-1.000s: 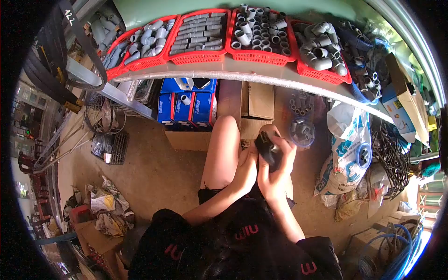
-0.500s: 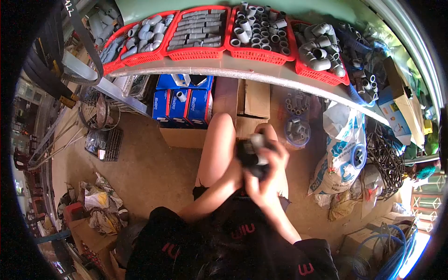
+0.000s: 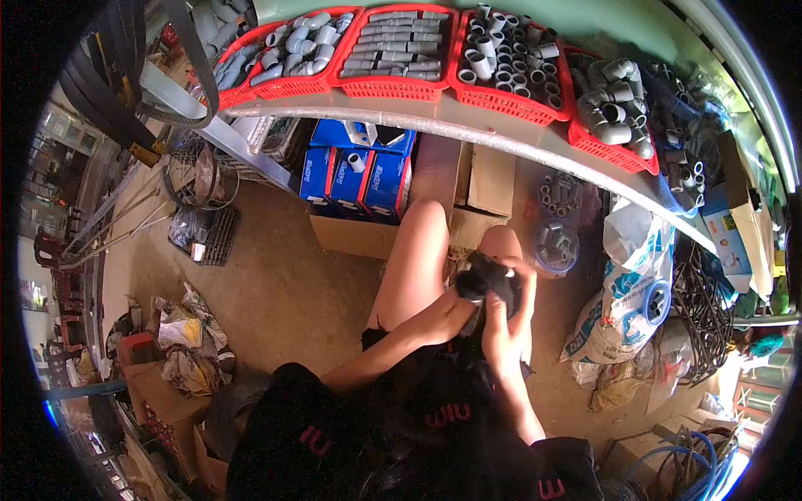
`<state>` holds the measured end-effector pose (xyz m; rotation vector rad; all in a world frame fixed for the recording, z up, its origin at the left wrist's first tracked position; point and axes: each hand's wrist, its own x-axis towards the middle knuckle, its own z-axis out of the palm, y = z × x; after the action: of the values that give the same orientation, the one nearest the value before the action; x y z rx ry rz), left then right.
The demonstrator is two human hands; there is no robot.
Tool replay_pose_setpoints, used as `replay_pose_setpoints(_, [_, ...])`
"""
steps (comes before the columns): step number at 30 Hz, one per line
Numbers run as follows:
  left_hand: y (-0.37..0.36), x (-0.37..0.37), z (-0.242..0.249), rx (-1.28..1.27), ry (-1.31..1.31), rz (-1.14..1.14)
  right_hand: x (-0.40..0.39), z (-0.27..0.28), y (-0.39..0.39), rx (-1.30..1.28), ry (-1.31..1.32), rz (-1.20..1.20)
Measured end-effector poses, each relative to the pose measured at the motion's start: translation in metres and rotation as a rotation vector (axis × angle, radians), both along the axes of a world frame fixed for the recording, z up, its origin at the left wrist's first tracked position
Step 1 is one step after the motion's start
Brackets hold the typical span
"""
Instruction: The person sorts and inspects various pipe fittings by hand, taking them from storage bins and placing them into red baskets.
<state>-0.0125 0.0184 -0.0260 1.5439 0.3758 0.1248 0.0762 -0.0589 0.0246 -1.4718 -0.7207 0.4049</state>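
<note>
A dark, rounded object (image 3: 486,280) with a lighter part is held between my two hands, over my lap and near my knees. My left hand (image 3: 447,317) closes round its lower left side. On the right side, my right hand (image 3: 511,313) wraps it, with the thumb pressed on its front. What the object is cannot be made out, and the fingers behind it are hidden.
Red baskets (image 3: 391,85) of grey pipe fittings line the shelf (image 3: 434,110) ahead. Below stand blue boxes (image 3: 355,179) and a cardboard box (image 3: 491,179). A white sack (image 3: 614,305) is at the right, a black crate (image 3: 219,236) at the left, crumpled paper (image 3: 196,334) lower left.
The view has shifted, so the surroundings appear farther right. My hands have turned the dark object, and my right hand now grips its right side with the thumb on top.
</note>
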Motion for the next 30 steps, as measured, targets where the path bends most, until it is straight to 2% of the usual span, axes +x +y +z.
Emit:
replay_pose_setpoints(1, [0.0, -0.001, -0.002, 0.018, -0.063, -0.043, -0.002, -0.001, 0.001, 0.069, 0.162, -0.031])
replay_pose_setpoints(2, [-0.003, 0.001, -0.002, 0.04, -0.171, -0.088, 0.001, -0.009, 0.001, 0.01, 0.169, -0.079])
replay_pose_setpoints(3, [-0.01, 0.004, 0.002, 0.259, -0.238, 0.067, 0.008, -0.015, 0.0, -0.022, 0.141, -0.073])
replay_pose_setpoints(5, [0.0, 0.006, -0.002, 0.195, -0.08, -0.071, 0.009, -0.023, 0.003, 0.007, 0.2, -0.176])
replay_pose_setpoints(6, [0.007, 0.007, 0.0, 0.149, -0.09, -0.145, 0.013, -0.03, 0.003, 0.015, 0.141, -0.188])
replay_pose_setpoints(7, [0.015, 0.008, 0.005, 0.102, -0.1, -0.221, 0.019, -0.036, 0.005, 0.023, 0.2, -0.192])
replay_pose_setpoints(9, [0.024, 0.009, 0.016, 0.079, -0.141, -0.28, 0.04, -0.052, -0.002, -0.148, 0.316, -0.158])
replay_pose_setpoints(11, [0.044, 0.007, 0.009, 0.171, -0.22, -0.134, 0.062, -0.074, -0.019, -0.042, 0.49, -0.192])
replay_pose_setpoints(13, [0.087, 0.002, 0.007, 0.598, -0.266, 0.249, 0.081, -0.075, -0.046, -0.069, 0.591, -0.248])
replay_pose_setpoints(14, [0.109, -0.006, -0.001, 0.55, -0.1, 0.411, 0.092, -0.087, -0.061, -0.065, 0.583, -0.358])
replay_pose_setpoints(15, [0.134, -0.017, -0.016, 0.496, 0.064, 0.572, 0.105, -0.101, -0.077, -0.059, 0.57, -0.467])
replay_pose_setpoints(16, [0.167, -0.029, -0.052, 0.57, -0.065, 0.723, 0.116, -0.109, -0.095, -0.071, 0.578, -0.49])
replay_pose_setpoints(17, [0.191, -0.042, -0.067, 0.793, 0.005, 0.829, 0.126, -0.116, -0.115, -0.084, 0.588, -0.515])
replay_pose_setpoints(18, [0.222, -0.056, -0.096, 0.855, 0.131, 0.897, 0.137, -0.129, -0.137, -0.127, 0.65, -0.522])
replay_pose_setpoints(20, [0.27, -0.073, -0.153, 0.928, 0.145, 1.023, 0.135, -0.122, -0.152, 0.014, 0.78, -0.541])
replay_pose_setpoints(23, [0.309, -0.075, -0.189, 0.8, 0.273, 1.052, 0.129, -0.085, -0.149, 0.029, 0.855, -0.507])
replay_pose_setpoints(25, [0.317, -0.066, -0.198, 1.038, 0.137, 1.017, 0.135, -0.07, -0.157, 0.002, 0.873, -0.484])
replay_pose_setpoints(26, [0.327, -0.062, -0.21, 1.083, 0.168, 1.001, 0.143, -0.071, -0.159, 0.035, 0.844, -0.49])
replay_pose_setpoints(27, [0.315, -0.052, -0.2, 1.007, 0.164, 1.019, 0.154, -0.067, -0.16, -0.01, 0.844, -0.574])
replay_pose_setpoints(28, [0.339, -0.059, -0.239, 0.829, -0.057, 1.036, 0.162, -0.067, -0.168, 0.013, 0.816, -0.551])
replay_pose_setpoints(29, [0.343, -0.059, -0.242, 0.861, -0.086, 0.998, 0.172, -0.064, -0.17, 0.041, 0.791, -0.516])
replay_pose_setpoints(30, [0.341, -0.057, -0.239, 0.739, -0.155, 0.987, 0.181, -0.058, -0.166, 0.104, 0.715, -0.549])
